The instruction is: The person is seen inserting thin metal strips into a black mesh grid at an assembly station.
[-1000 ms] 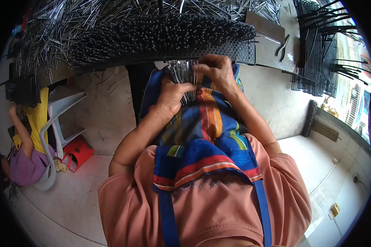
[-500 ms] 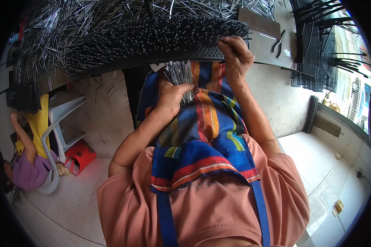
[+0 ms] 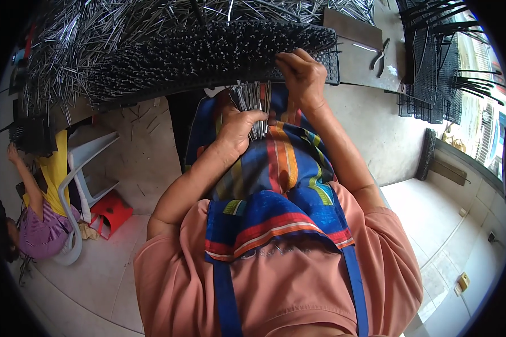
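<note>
Left hand [image 3: 237, 129] gripping a bundle of thin metal rods [image 3: 252, 104], thumb laid across the front, rods roughly upright and fanned out a bit at the top. Bundle is over the lap, just in front of the near edge of a long black perforated tray [image 3: 333, 73]. Right hand [image 3: 304, 76] raised by the tray's front right part, fingers curled in, thumb and index closed in a pinch; cannot tell whether a rod is between the tips, too small and dark there. Hands apart from each other, right one farther forward.

Tray is densely packed with upright dark rods [image 3: 208, 50], some leaning; its right end shows more bare holes. Behind it and to the left, a big tangled heap of loose rods [image 3: 124, 22], shiny grey. Right of the tray on the table [image 3: 358, 67]: brown flat board [image 3: 352, 28] and, near it, pliers [image 3: 380, 59]. Farther right, black mesh racks [image 3: 432, 73] with dark rods sticking out sideways.

Wearer has a striped multicolour apron [image 3: 275, 219] with blue straps over a salmon shirt [image 3: 298, 286]. At far left, a co-worker [image 3: 42, 233] in a purple top sits on a pale chair [image 3: 70, 196], one hand up at a smaller black tray [image 3: 37, 135]; red bag [image 3: 114, 213] on the floor beside the chair
</note>
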Motion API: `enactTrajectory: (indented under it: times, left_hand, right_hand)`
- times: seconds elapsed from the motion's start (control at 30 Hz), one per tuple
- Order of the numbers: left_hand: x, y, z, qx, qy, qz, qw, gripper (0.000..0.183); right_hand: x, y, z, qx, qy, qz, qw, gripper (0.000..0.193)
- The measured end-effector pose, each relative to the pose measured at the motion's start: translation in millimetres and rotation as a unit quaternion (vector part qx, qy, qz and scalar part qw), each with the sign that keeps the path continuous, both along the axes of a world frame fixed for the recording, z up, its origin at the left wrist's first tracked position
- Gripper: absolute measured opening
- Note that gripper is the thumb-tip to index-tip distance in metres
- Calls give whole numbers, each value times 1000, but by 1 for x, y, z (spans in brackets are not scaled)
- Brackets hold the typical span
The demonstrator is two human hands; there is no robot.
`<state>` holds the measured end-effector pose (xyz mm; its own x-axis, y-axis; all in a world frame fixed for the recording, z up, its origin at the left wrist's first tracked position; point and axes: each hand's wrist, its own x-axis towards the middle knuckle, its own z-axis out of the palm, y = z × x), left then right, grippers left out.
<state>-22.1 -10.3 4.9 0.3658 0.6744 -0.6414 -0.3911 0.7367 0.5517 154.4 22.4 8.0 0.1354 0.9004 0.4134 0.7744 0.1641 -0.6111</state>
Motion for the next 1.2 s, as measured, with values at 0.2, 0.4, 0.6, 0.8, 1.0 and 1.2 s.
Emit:
enactTrajectory:
  times: [0.2,0.4,0.6,0.8,1.0,1.2]
  left_hand:
    - [-5,2,-5,7,-53,-31,998,38]
    - [4,-1,0,30,-69,-26,997,32]
    - [-3,-9,-11,47,54,-19,997,22]
    - [1,-9,-3,26,18,-35,999,19]
    - [-1,-9,0,29,8,-51,998,19]
    - [-1,-10,-2,49,21,-35,998,20]
  right_hand:
    - [3,-21,8,-116,124,3,985,11]
    - [4,-36,4,-365,534,26,762,9]
    - [17,-26,21,-73,453,-105,882,5]
    - [31,-8,10,44,235,-22,971,7]
    - [32,-9,7,47,208,12,977,8]
    - [26,-5,7,2,142,19,990,11]
